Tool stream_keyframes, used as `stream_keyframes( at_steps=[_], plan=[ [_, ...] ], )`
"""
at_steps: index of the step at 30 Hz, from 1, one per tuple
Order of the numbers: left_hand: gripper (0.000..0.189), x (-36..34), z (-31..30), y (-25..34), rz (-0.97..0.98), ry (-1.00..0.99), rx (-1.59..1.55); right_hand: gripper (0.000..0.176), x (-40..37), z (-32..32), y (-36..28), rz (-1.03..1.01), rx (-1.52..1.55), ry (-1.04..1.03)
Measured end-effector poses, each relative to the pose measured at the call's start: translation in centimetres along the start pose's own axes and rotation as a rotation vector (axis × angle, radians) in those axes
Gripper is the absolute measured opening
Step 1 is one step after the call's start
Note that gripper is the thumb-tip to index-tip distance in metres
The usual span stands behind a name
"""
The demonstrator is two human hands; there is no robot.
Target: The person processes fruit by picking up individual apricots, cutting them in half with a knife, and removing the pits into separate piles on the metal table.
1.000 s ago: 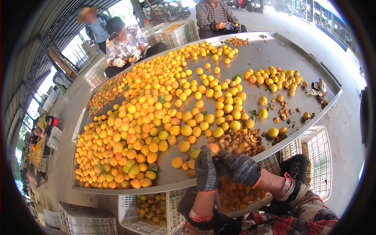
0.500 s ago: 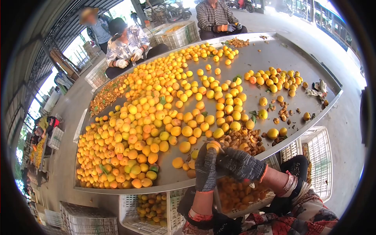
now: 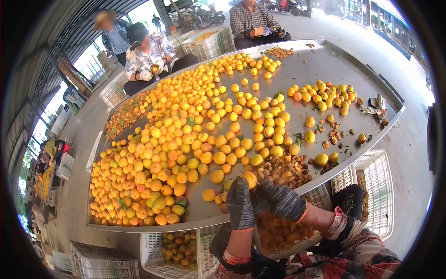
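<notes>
Gloved, my left hand [image 3: 240,204] grips an apricot [image 3: 249,178] by the near edge of the metal table [image 3: 320,65], beside brown pits [image 3: 287,173]; my right hand [image 3: 284,201] curls close, its hold unclear.

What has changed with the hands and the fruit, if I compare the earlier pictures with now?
The fruit in the left hand appears turned: a reddish side showed at first, now a yellow-orange side does. The right hand stays close beside it. Nothing was visibly picked up or let go by these hands. The fruit pile and the scraps stayed in place.
</notes>
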State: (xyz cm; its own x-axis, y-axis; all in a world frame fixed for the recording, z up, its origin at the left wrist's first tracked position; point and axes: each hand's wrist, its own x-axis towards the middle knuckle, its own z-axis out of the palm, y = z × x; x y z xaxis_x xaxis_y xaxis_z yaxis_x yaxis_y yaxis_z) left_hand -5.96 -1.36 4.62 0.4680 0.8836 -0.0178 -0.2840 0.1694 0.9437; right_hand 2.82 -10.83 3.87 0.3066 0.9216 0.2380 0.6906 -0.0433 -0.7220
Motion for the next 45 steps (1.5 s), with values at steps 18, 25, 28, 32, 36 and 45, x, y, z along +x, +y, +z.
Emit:
stream_keyframes(
  at_steps=[18,25,28,32,36,45],
  plan=[
    [0.027,-0.3,0.6,1.2,0.142,-0.118,0.192,0.035,0.4,-3.8,-3.6,0.262,0.791,-0.132],
    [0.032,1.1,-1.7,-0.7,-0.171,-0.126,-0.100,0.035,-0.9,-7.3,-3.8,0.396,0.558,-0.066],
    [0.030,1.4,-2.6,-4.3,0.191,-0.219,0.166,0.043,0.7,-7.0,-3.8,-0.016,0.838,0.064],
    [0.026,1.2,-3.2,-4.1,0.259,-0.319,0.354,0.063,2.4,-6.4,-2.7,-0.173,0.173,0.058],
    [0.027,0.7,-3.1,-3.3,0.820,-0.373,0.724,0.062,2.4,-6.4,-2.1,-0.216,0.088,0.003],
    [0.032,0.4,1.6,-0.1,-0.383,0.048,-0.546,0.046,2.0,-1.9,-2.5,-0.099,-0.033,0.218]
  ],
)
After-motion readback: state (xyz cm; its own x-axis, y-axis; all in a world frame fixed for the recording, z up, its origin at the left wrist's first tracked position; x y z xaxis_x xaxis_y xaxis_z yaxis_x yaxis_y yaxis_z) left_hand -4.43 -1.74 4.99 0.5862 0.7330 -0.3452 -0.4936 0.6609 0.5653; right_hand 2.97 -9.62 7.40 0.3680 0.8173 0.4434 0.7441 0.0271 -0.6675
